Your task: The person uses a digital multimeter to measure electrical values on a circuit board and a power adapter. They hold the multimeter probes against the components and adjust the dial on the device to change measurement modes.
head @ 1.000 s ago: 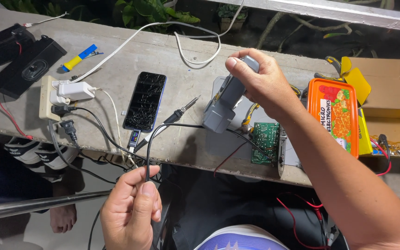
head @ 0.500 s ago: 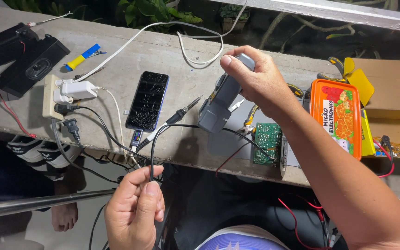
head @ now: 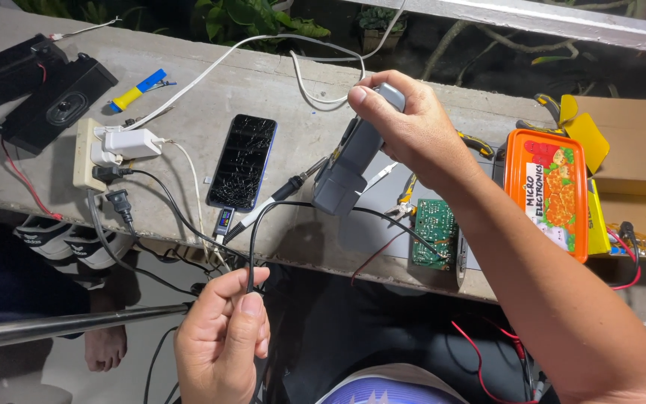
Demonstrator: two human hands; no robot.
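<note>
on the concrete ledge (head: 263,82) a cracked black phone (head: 244,161) lies face up, near a white charger (head: 130,142) plugged into a beige power strip (head: 84,157). two black speakers (head: 35,93) sit at the far left, with a blue-and-yellow tool (head: 137,88) just beside them. at the right an orange lidded box (head: 555,191) lies next to an open cardboard box (head: 637,161), and a green circuit board (head: 433,232) lies just left of the orange one.

Ledge (head: 263,82) runs across the frame; speakers (head: 54,105) upper left, power strip (head: 87,153) just right of them, phone (head: 244,161) centre-left. Circuit board (head: 433,232) sits right of centre w/ the tin (head: 555,191) beside it, cardboard box (head: 637,150) far right.
</note>
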